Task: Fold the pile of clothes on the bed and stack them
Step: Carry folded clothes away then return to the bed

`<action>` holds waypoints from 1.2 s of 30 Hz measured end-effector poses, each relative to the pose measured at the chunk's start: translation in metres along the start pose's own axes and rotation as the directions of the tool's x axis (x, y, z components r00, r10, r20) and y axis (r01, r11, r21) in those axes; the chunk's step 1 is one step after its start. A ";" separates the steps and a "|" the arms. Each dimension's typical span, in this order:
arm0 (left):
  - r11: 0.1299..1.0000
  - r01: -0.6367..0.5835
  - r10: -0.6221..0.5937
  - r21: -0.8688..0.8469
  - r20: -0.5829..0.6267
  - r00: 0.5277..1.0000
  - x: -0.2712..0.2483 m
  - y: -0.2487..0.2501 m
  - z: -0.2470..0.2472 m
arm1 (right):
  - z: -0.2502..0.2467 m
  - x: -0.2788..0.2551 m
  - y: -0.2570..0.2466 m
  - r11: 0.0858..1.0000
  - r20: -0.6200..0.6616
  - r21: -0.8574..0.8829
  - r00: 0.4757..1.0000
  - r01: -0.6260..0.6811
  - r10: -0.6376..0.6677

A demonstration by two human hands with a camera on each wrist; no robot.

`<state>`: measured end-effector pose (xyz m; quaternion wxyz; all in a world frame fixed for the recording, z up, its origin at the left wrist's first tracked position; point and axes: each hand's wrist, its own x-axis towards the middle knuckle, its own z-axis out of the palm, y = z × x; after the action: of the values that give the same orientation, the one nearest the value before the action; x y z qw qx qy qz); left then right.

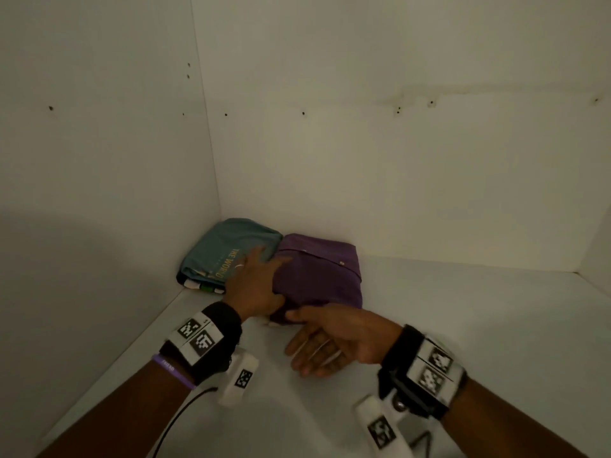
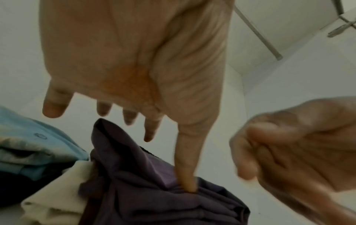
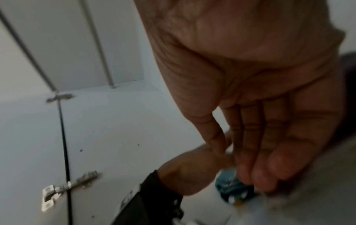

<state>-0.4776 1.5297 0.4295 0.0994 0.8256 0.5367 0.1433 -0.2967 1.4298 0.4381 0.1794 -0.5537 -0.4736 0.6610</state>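
Purple shirt point(image 1: 319, 276) under flat left hand point(image 1: 254, 285)

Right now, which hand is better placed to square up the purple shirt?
Left. The left hand already rests on the purple shirt, thumb pressing its front fold. The right hand lies palm-up, off it.
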 end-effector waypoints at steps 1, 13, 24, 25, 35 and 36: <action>0.998 -0.023 0.018 0.056 0.088 0.996 0.000 0.004 -0.002 | -0.002 -0.008 -0.001 0.986 -0.066 -0.130 0.991 0.105 -0.114; 0.991 0.130 -0.116 0.000 0.451 0.885 0.011 0.002 0.020 | -0.038 0.044 -0.028 0.392 -0.214 -0.903 0.975 -0.177 -0.053; 0.983 0.030 -0.105 0.179 0.425 0.899 0.002 -0.004 0.014 | -0.012 -0.014 0.028 0.804 -0.266 -0.587 0.917 0.089 -0.296; 0.982 0.028 -0.105 0.184 0.420 0.902 0.000 -0.008 0.012 | -0.009 -0.027 0.036 0.804 -0.294 -0.589 0.907 0.077 -0.302; 0.856 -0.371 0.484 -0.360 0.309 0.819 -0.152 0.146 -0.008 | 0.091 -0.226 0.173 0.856 -0.778 -0.512 0.382 0.075 -0.499; 0.805 -0.448 0.561 -0.389 0.255 0.787 -0.176 0.159 0.000 | 0.102 -0.241 0.188 0.844 -0.800 -0.535 0.308 0.020 -0.514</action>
<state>-0.4084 1.3043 0.4574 0.2803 0.9255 0.2366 0.0940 -0.2572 1.1112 0.4117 0.3978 -0.7610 -0.5080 0.0679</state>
